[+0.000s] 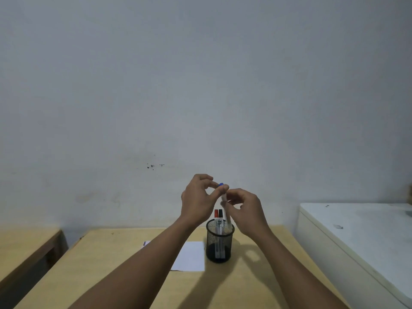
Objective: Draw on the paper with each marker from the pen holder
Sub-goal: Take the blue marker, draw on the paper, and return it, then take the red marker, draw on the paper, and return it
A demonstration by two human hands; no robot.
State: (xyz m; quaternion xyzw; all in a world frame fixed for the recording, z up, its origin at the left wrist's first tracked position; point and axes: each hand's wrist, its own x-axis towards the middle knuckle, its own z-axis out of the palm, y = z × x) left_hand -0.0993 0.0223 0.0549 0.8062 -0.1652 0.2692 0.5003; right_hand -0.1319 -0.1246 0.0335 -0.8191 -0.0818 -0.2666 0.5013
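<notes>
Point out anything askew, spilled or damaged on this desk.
Nothing stands out. The mesh pen holder stands upright beside the white paper, which lies flat on the desk. Red-capped and black-capped markers sit in it; both hands hold the blue-capped marker above. No spills visible.

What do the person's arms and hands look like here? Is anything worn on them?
Both forearms are bare as far as the picture shows: no sleeves, gloves or watch. The left hand and right hand show no rings or wristbands that I can make out, though the fingers are small and slightly blurred. No tools or straps are attached.
</notes>
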